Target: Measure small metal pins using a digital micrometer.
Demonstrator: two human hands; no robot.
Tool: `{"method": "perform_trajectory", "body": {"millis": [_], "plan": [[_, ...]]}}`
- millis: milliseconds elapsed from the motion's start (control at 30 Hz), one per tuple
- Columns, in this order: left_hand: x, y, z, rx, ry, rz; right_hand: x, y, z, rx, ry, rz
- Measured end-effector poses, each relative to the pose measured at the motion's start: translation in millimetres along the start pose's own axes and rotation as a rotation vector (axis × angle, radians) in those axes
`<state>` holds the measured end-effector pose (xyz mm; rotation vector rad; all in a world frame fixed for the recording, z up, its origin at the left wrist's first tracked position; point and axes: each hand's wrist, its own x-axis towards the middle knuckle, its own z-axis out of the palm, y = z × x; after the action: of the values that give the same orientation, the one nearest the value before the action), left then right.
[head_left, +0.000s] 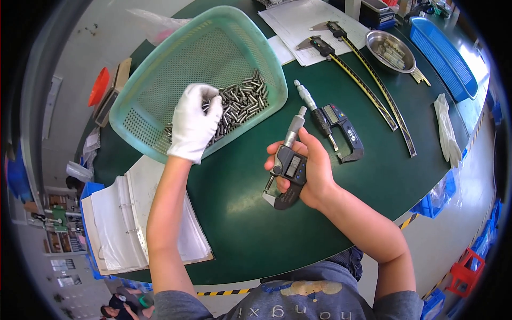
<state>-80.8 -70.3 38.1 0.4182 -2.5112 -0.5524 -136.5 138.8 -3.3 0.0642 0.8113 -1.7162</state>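
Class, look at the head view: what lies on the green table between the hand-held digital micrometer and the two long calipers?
A second digital micrometer lies there on the green table, head view.

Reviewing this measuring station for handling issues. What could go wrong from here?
1. The teal basket sits tilted, with the small steel pins piled at its low corner near the rim; the gloved left hand digging in could spill some.
2. The right hand holds a digital micrometer alone above the table; a slip could drop it.
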Motion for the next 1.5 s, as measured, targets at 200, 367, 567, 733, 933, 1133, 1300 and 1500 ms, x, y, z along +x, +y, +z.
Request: {"method": "perform_trajectory", "body": {"millis": [200, 367, 567, 733, 933, 1133, 1300, 1500], "plan": [[-60.8, 34.2, 1.5, -0.886, -0.424, -0.460, 3.3, -3.1, -3.5, 0.018, -0.003, -0.014], [-91.4, 28.8, 7.2, -1.068, -0.609, -0.497, 3.4, -3.5, -0.3, 0.025, -0.032, -0.033], [-98.8, 26.7, 5.8, -1.157, -0.639, -0.570, 3.6, -0.1, -3.0, 0.010, -0.038, -0.057], [-101.4, 26.5, 6.1, -1.128, -0.649, -0.540, 2.1, -0.6, -2.3, 0.037, -0.031, -0.040], [-95.5, 28.1, 1.3, -1.044, -0.707, -0.570, 1.8, 0.3, -2.8, 0.019, -0.047, -0.058], [-95.9, 29.7, -0.5, -1.009, -0.725, -0.590, 1.5, -0.1, 1.0, -0.085, -0.077, -0.072], [-99.1, 31.2, 1.9, -1.023, -0.689, -0.590, 1.6, -0.1, 1.0, -0.076, -0.066, -0.079], [-99.8, 31.6, 2.0, -1.024, -0.685, -0.622, 2.3, 1.1, 2.4, -0.091, -0.051, -0.084]]}}
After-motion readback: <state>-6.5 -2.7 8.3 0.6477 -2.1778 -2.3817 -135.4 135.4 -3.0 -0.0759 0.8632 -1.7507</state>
